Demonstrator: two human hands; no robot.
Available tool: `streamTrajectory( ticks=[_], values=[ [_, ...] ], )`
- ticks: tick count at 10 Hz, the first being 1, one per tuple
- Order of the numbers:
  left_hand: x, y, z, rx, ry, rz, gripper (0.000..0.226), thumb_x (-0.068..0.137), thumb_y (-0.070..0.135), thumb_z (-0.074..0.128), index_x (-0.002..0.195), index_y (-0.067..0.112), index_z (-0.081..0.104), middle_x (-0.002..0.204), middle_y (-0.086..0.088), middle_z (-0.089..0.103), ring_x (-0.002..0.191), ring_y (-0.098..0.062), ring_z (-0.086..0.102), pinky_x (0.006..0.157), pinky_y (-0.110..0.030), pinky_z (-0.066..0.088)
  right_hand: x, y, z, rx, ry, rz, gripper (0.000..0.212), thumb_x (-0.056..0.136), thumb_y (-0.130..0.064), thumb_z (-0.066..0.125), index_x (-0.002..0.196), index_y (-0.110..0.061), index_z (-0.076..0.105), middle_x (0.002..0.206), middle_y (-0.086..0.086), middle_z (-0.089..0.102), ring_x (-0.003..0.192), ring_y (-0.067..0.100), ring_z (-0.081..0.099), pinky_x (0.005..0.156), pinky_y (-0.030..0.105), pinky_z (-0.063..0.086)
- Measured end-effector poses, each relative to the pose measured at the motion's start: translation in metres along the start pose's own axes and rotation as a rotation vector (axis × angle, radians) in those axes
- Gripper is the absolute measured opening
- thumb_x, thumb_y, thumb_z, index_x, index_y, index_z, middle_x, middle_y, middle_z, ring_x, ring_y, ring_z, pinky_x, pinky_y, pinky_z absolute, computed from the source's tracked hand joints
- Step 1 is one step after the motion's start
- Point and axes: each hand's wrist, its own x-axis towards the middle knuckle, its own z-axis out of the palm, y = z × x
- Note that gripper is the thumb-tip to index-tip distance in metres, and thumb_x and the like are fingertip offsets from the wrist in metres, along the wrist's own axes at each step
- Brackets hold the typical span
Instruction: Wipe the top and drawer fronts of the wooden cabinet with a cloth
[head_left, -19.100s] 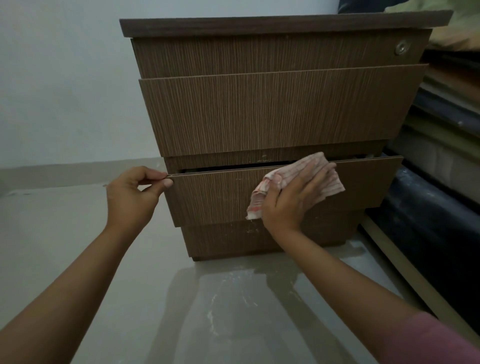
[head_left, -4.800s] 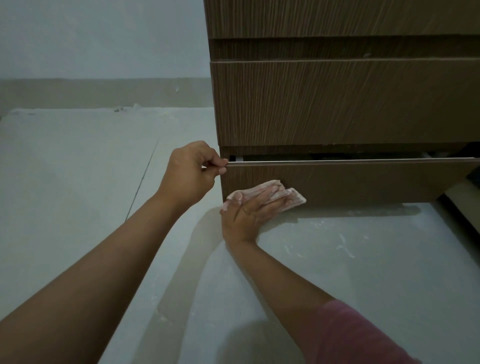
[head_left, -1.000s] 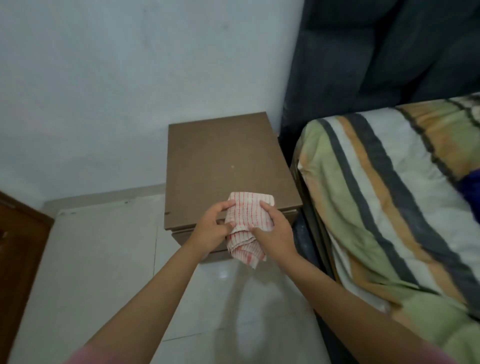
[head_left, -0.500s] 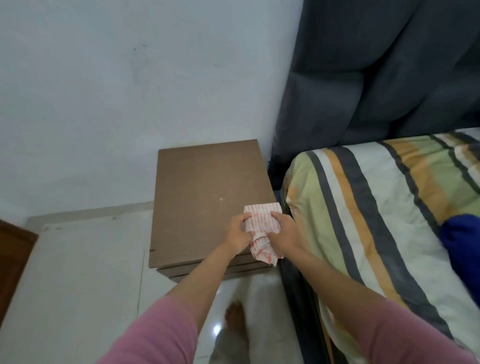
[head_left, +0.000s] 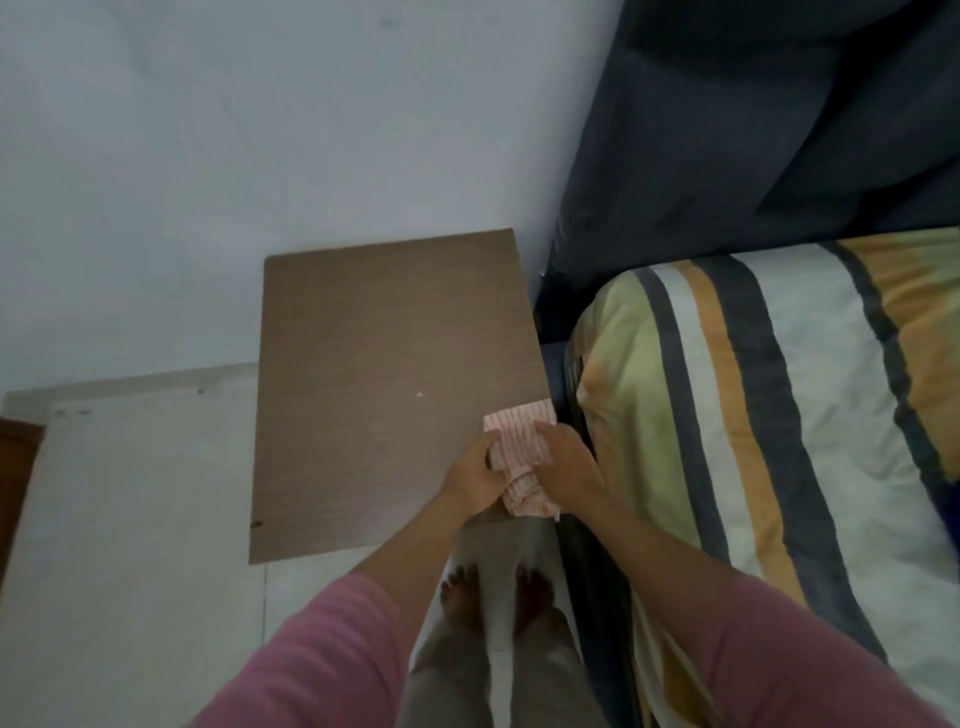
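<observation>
Holding the cloth (head_left: 519, 447) over the cabinet top (head_left: 384, 384), mid-frame.
Left hand (head_left: 475, 480) and right hand (head_left: 566, 467) are both gripping it, fingers curled around the fabric.

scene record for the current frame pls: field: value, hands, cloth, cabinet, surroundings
view: head camera, looking straight down
cabinet top: brown wood grain, bare except a small pale speck
cloth: white with red stripes, bunched, over the cabinet's near right corner
left hand: grips cloth's left side
right hand: grips cloth's right side
drawer fronts: not visible from this angle
bed: striped cover, right of cabinet
headboard: dark, padded
wall: pale, behind cabinet
floor: light tile
feet: bare, below the cabinet's front edge
</observation>
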Motion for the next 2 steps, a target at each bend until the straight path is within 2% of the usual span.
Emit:
streamTrajectory(
  ticks=[1, 2],
  values=[
    [0.003, 0.0054, 0.002, 0.011, 0.006, -0.008, 0.052, 0.085, 0.007, 0.061, 0.134, 0.011, 0.043, 0.121, 0.004, 0.047, 0.117, -0.015, 0.046, 0.095, -0.022, 0.038, 0.008, 0.0079, 0.0006, 0.004, -0.046, -0.044, 0.059, 0.093, -0.014, 0.049, 0.147, -0.016, 0.027, 0.152, 0.009, 0.025, 0.139, 0.024, 0.028, 0.11, 0.028, 0.022],
    [0.0086, 0.0109, 0.0008, 0.038, -0.023, 0.011, 0.029, 0.082, 0.007, 0.061, 0.111, 0.01, 0.06, 0.112, -0.007, 0.063, 0.107, -0.025, 0.059, 0.094, -0.037, 0.049, 0.0158, 0.0147, -0.0013, -0.023, -0.058, -0.053, 0.06, 0.093, -0.021, 0.045, 0.149, -0.021, 0.023, 0.156, 0.002, 0.017, 0.144, 0.023, 0.018, 0.116, 0.035, 0.019]
  ],
)
